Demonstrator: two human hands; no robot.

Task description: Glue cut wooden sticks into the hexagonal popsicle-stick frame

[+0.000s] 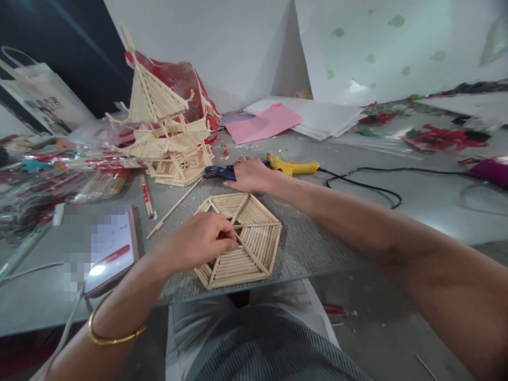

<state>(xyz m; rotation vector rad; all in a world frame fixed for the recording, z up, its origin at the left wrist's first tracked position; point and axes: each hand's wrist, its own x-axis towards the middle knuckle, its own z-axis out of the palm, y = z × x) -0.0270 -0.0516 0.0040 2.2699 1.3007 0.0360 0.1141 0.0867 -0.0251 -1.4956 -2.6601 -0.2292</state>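
Note:
An octagonal panel of thin wooden sticks (260, 241) lies flat near the table's front edge, split by spokes into wedges. Several wedges are filled with rows of sticks; dark gaps show on the left side. My left hand (206, 238) is over the panel's left half, thumb and fingers pinched together near its centre; what they hold, if anything, is hidden. Beyond the panel, my right hand (252, 173) is closed over blue-handled pliers (218, 172), whose handles stick out to the left. A yellow glue gun (293, 166) lies just right of that hand.
A stick-built pagoda model (159, 114) stands at the back left. A lit phone (115, 248) and a long stick (174, 208) lie on the left, near bagged sticks (105, 180). A black cord (369, 185) runs right. Pink paper (264, 124) lies at the back.

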